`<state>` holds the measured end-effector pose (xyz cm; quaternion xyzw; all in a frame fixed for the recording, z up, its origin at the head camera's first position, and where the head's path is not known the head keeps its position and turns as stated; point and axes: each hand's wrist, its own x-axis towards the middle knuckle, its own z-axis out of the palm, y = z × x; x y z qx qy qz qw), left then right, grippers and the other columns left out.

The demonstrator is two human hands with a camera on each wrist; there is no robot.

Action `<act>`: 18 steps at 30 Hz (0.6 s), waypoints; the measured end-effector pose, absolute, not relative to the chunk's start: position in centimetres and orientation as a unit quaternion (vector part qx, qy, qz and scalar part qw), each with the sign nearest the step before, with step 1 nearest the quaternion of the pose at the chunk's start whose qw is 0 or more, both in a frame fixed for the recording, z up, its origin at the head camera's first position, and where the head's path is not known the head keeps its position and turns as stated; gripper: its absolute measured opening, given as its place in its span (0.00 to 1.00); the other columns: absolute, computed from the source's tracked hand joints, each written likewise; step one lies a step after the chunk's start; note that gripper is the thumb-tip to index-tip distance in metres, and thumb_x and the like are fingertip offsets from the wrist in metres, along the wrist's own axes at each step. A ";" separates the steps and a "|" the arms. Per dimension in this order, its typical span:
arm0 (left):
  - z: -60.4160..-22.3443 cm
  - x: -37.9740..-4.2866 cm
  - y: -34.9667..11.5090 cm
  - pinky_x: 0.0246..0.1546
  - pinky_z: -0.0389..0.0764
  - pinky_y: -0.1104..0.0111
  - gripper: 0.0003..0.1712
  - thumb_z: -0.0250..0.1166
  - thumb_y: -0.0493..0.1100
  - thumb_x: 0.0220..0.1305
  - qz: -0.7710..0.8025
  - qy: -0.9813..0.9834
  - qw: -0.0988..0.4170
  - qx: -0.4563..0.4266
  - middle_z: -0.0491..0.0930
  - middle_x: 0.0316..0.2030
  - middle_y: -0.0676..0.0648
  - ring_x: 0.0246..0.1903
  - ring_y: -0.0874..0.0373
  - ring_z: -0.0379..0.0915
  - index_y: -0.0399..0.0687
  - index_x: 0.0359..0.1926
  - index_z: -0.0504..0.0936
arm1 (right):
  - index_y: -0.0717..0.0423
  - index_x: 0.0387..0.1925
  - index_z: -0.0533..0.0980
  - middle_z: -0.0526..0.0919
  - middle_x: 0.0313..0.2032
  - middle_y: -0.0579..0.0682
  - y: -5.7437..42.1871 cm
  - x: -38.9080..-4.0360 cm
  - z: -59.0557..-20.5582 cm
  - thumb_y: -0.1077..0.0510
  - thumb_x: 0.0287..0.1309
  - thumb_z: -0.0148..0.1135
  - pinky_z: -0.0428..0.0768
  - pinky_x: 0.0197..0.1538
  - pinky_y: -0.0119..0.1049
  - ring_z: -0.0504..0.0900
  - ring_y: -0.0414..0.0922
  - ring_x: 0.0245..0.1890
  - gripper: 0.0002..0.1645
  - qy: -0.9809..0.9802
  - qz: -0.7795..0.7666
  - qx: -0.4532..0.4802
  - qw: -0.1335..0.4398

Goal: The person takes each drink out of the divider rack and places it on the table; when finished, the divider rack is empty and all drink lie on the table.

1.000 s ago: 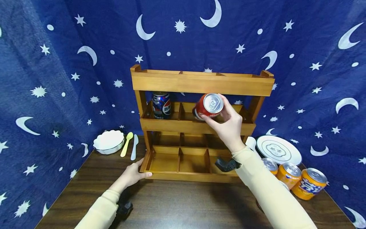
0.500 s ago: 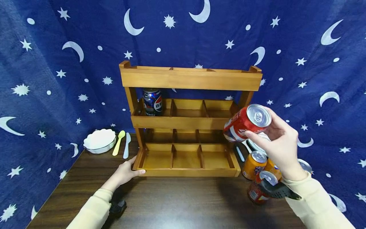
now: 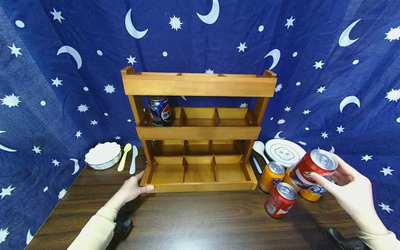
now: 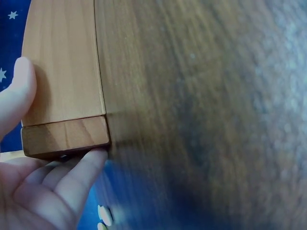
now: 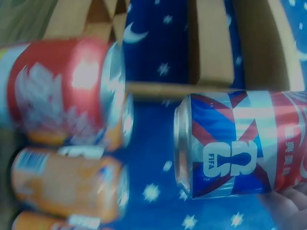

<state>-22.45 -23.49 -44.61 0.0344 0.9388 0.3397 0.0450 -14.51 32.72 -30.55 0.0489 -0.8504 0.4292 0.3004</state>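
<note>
My right hand (image 3: 353,191) grips a red soda can (image 3: 314,165), tilted with its silver top toward me, at the right of the head view. Blue and white FIFA print shows on this can in the right wrist view. It overlaps the orange soda cans behind it. A second red soda can (image 3: 280,200) stands upright on the table, left of the hand. My left hand (image 3: 129,189) holds the lower left corner of a wooden shelf rack (image 3: 200,133), thumb on the front board, fingers along the side. A blue Pepsi can (image 3: 160,111) stands in the middle tier's left compartment.
Right of the rack lie a white spoon (image 3: 260,149), a pale knife (image 3: 257,165) and a white plate (image 3: 281,146). One orange can (image 3: 271,177) stands near the rack. At left are a scalloped white dish (image 3: 103,155), a yellow spoon (image 3: 125,157) and a light-blue knife (image 3: 133,159).
My right hand has carried the red soda can out from the rack's middle tier, rightward and down to above the orange cans. My left hand stays at the rack's corner. The head view has turned right.
</note>
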 end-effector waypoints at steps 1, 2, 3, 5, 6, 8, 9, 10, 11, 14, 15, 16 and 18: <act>-44.7 -22.5 -23.5 0.48 0.67 0.48 0.53 0.64 0.61 0.45 0.338 0.939 0.045 0.039 0.70 0.52 0.31 0.51 0.37 0.67 0.35 0.64 0.53 | 0.58 0.54 0.69 0.77 0.37 0.22 33.3 -14.4 -31.0 0.73 0.36 0.66 0.71 0.36 0.12 0.77 0.21 0.36 0.37 -0.851 0.429 0.043 0.299; -44.7 -22.4 -23.5 0.48 0.67 0.48 0.53 0.64 0.61 0.45 0.339 0.939 0.043 0.039 0.70 0.52 0.31 0.51 0.37 0.67 0.35 0.64 0.54 | 0.59 0.54 0.69 0.77 0.37 0.22 33.9 -14.3 -31.4 0.73 0.37 0.66 0.72 0.36 0.13 0.77 0.21 0.36 0.36 -0.852 0.430 0.040 0.296; -44.7 -22.4 -23.5 0.48 0.67 0.48 0.53 0.64 0.61 0.45 0.337 0.939 0.043 0.041 0.70 0.52 0.31 0.51 0.37 0.67 0.35 0.64 0.54 | 0.59 0.54 0.69 0.77 0.37 0.22 34.4 -14.2 -31.8 0.73 0.37 0.66 0.71 0.36 0.12 0.77 0.21 0.36 0.37 -0.852 0.431 0.036 0.295; -44.8 -22.5 -23.6 0.48 0.67 0.48 0.52 0.64 0.61 0.45 0.337 0.940 0.042 0.043 0.70 0.52 0.31 0.51 0.37 0.66 0.36 0.64 0.54 | 0.59 0.54 0.69 0.77 0.37 0.21 35.4 -14.0 -32.8 0.73 0.37 0.66 0.71 0.36 0.11 0.76 0.19 0.36 0.37 -0.851 0.437 0.027 0.291; -44.8 -22.5 -23.6 0.49 0.66 0.48 0.52 0.64 0.61 0.45 0.339 0.939 0.043 0.040 0.70 0.52 0.31 0.51 0.37 0.66 0.36 0.64 0.54 | 0.58 0.55 0.68 0.76 0.37 0.21 35.9 -13.9 -33.4 0.73 0.38 0.66 0.71 0.36 0.11 0.76 0.19 0.36 0.37 -0.850 0.441 0.021 0.286; -44.8 -22.5 -23.6 0.48 0.66 0.47 0.53 0.64 0.62 0.45 0.337 0.940 0.042 0.040 0.70 0.52 0.31 0.51 0.37 0.66 0.36 0.64 0.54 | 0.56 0.55 0.68 0.75 0.36 0.18 36.6 -13.6 -34.9 0.71 0.38 0.66 0.70 0.34 0.11 0.75 0.18 0.35 0.37 -0.852 0.443 0.005 0.277; -44.8 -22.5 -23.7 0.49 0.66 0.47 0.53 0.64 0.61 0.45 0.337 0.940 0.042 0.040 0.70 0.52 0.31 0.51 0.36 0.66 0.36 0.64 0.54 | 0.55 0.56 0.68 0.74 0.36 0.17 36.9 -13.5 -35.7 0.71 0.39 0.66 0.70 0.34 0.10 0.74 0.17 0.35 0.37 -0.855 0.442 -0.004 0.272; -44.8 -22.5 -23.7 0.49 0.66 0.47 0.53 0.64 0.61 0.45 0.337 0.940 0.042 0.038 0.70 0.52 0.31 0.51 0.36 0.66 0.36 0.64 0.54 | 0.54 0.56 0.68 0.73 0.35 0.16 37.1 -13.4 -36.5 0.70 0.39 0.66 0.70 0.34 0.10 0.74 0.16 0.34 0.37 -0.858 0.441 -0.012 0.264; -44.8 -22.5 -23.7 0.49 0.66 0.47 0.53 0.64 0.61 0.45 0.336 0.940 0.040 0.039 0.70 0.52 0.30 0.52 0.36 0.65 0.36 0.64 0.54 | 0.52 0.57 0.67 0.73 0.35 0.15 37.3 -13.3 -37.3 0.69 0.40 0.66 0.70 0.33 0.10 0.74 0.16 0.34 0.38 -0.861 0.440 -0.019 0.255; -44.8 -22.6 -23.7 0.49 0.66 0.47 0.53 0.64 0.62 0.44 0.337 0.940 0.038 0.036 0.70 0.52 0.31 0.52 0.37 0.66 0.36 0.64 0.54 | 0.51 0.58 0.65 0.71 0.35 0.16 37.6 -13.2 -39.5 0.68 0.41 0.66 0.70 0.34 0.10 0.73 0.15 0.35 0.39 -0.867 0.440 -0.021 0.231; -44.8 -22.6 -23.7 0.49 0.66 0.47 0.53 0.64 0.62 0.44 0.335 0.941 0.038 0.037 0.70 0.52 0.31 0.51 0.37 0.66 0.36 0.64 0.54 | 0.52 0.59 0.65 0.71 0.36 0.16 37.7 -13.2 -40.1 0.68 0.41 0.65 0.70 0.35 0.10 0.73 0.15 0.35 0.39 -0.869 0.440 -0.020 0.225; -44.8 -22.6 -23.7 0.48 0.67 0.48 0.53 0.64 0.62 0.44 0.335 0.941 0.038 0.037 0.70 0.52 0.31 0.51 0.37 0.66 0.36 0.64 0.54 | 0.53 0.59 0.64 0.71 0.36 0.16 37.7 -13.3 -40.7 0.68 0.42 0.65 0.70 0.35 0.10 0.72 0.15 0.36 0.40 -0.871 0.439 -0.017 0.220; -44.7 -22.6 -23.7 0.48 0.67 0.48 0.54 0.64 0.63 0.44 0.336 0.940 0.039 0.036 0.70 0.52 0.31 0.51 0.37 0.67 0.36 0.64 0.54 | 0.55 0.60 0.62 0.70 0.36 0.16 37.8 -13.4 -41.7 0.67 0.42 0.65 0.70 0.35 0.10 0.72 0.15 0.36 0.40 -0.872 0.439 -0.016 0.213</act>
